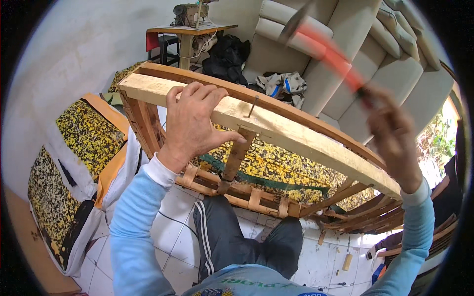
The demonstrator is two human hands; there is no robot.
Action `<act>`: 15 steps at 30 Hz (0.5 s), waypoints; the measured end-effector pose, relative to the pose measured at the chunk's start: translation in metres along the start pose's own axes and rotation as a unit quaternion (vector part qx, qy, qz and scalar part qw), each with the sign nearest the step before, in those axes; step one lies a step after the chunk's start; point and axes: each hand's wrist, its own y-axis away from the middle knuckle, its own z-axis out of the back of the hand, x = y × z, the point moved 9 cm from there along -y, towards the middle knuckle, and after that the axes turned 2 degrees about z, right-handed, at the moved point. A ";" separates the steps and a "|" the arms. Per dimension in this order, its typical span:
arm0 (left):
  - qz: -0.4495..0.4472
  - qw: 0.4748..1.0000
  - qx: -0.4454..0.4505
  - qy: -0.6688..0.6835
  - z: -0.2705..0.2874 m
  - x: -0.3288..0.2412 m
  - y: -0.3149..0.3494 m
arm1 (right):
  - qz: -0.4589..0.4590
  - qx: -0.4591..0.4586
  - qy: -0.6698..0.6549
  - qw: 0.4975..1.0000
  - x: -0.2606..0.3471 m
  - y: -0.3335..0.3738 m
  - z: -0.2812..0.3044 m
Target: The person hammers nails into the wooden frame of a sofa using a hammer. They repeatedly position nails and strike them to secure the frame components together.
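Observation:
A pale wooden beam forms the top edge of a wooden furniture frame standing in front of me. My left hand grips this beam, fingers over its top and thumb along the near side. To the right of that hand, a nail sticks up from the beam, slightly tilted. Raised at the upper right, my right hand is closed around a hammer with an orange-red handle. Motion blurs both hammer and hand; the hammer head is well above the beam. A short upright slat meets the beam below the nail.
Foam-backed upholstery pieces lie at the left. Behind the frame are a grey sofa, a black bag and a sewing machine on a table. Tools, including a screwdriver, lie on the tiled floor. Another person's arm shows at right.

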 end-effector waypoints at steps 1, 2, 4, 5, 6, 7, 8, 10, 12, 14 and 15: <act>-0.001 1.000 -0.002 -0.002 0.000 0.001 0.001 | 0.096 -0.087 -0.110 0.985 0.006 -0.010 0.016; -0.003 1.000 -0.004 -0.004 -0.001 0.001 0.003 | 0.081 -0.149 -0.142 0.975 0.004 -0.007 0.032; -0.008 1.000 -0.010 0.005 -0.001 0.001 0.006 | 0.088 -0.179 -0.175 0.964 0.007 0.001 0.037; -0.011 1.000 -0.012 0.010 -0.003 -0.001 0.004 | 0.111 -0.150 -0.175 0.967 0.005 0.005 0.029; -0.016 1.000 -0.014 0.013 -0.004 -0.006 0.002 | 0.105 -0.086 -0.121 0.983 -0.010 0.020 -0.001; -0.012 1.000 -0.012 0.012 -0.004 -0.005 0.001 | 0.073 -0.019 -0.084 0.994 0.001 0.014 -0.017; -0.006 1.000 -0.005 0.001 -0.002 -0.003 0.003 | 0.051 0.053 -0.048 0.996 0.009 0.008 -0.037; -0.005 1.000 0.004 -0.004 0.001 -0.001 0.005 | 0.042 0.086 -0.016 0.995 0.013 -0.004 -0.042; -0.005 1.000 0.001 0.003 0.000 -0.001 0.004 | 0.051 -0.017 -0.081 0.995 0.002 -0.008 -0.004; -0.008 1.000 -0.006 0.007 -0.002 -0.001 0.004 | 0.086 -0.117 -0.171 0.975 -0.002 -0.003 0.022; -0.010 1.000 -0.010 0.009 -0.002 -0.002 0.004 | 0.116 -0.152 -0.193 0.962 -0.006 0.000 0.025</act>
